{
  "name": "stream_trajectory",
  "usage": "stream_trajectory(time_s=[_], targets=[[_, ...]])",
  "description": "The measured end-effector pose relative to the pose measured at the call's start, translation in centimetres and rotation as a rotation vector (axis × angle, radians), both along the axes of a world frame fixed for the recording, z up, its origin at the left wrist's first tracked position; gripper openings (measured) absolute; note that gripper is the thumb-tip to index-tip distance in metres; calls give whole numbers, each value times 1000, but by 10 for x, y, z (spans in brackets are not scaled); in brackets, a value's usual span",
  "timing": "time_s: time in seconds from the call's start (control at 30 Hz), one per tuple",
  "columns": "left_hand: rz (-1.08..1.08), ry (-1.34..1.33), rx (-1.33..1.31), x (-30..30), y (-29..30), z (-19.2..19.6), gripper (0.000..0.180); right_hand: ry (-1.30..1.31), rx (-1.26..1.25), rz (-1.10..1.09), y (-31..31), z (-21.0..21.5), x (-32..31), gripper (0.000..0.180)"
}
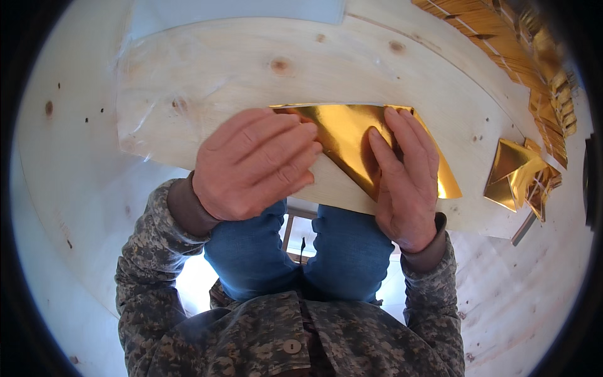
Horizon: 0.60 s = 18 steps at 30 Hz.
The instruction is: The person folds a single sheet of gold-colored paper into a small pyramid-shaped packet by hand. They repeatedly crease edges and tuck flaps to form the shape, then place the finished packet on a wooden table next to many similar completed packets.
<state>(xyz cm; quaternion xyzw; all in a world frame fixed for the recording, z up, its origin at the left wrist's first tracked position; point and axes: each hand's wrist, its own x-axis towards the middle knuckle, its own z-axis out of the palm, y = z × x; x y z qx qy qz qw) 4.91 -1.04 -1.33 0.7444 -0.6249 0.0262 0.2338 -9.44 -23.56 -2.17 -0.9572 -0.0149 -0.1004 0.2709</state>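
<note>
A shiny gold foil sheet (342,129), pointed toward its lower right, lies on a pale wooden board (220,75) in front of me. My left hand (257,164) is at the sheet's left end, its fingers bent and held together over the foil. The left thumb is hidden beneath, and so is part of that end. My right hand (407,173) rests on the right half of the sheet, fingers stretched out along it and the thumb apart from them. Between the hands the foil shows smooth, with its far edge nearly straight.
Folded gold foil pieces (520,173) lie at the board's right end, near a thin grey strip (523,230). Gold foil fringe (502,47) spreads along the far right. A pale bluish sheet (239,9) is at the far edge. My knees (348,245) are under the near edge.
</note>
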Motion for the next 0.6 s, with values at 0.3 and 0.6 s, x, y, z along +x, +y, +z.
stream_trajectory(time_s=[0.3, 0.6], targets=[[-24, -8, 170, -5, 4, -8, 54, 63, 6, 8, -2, 6, 0, 43], [-45, -15, 177, -4, 7, -9, 52, 69, 115, 71, -9, 15, -5, 42]])
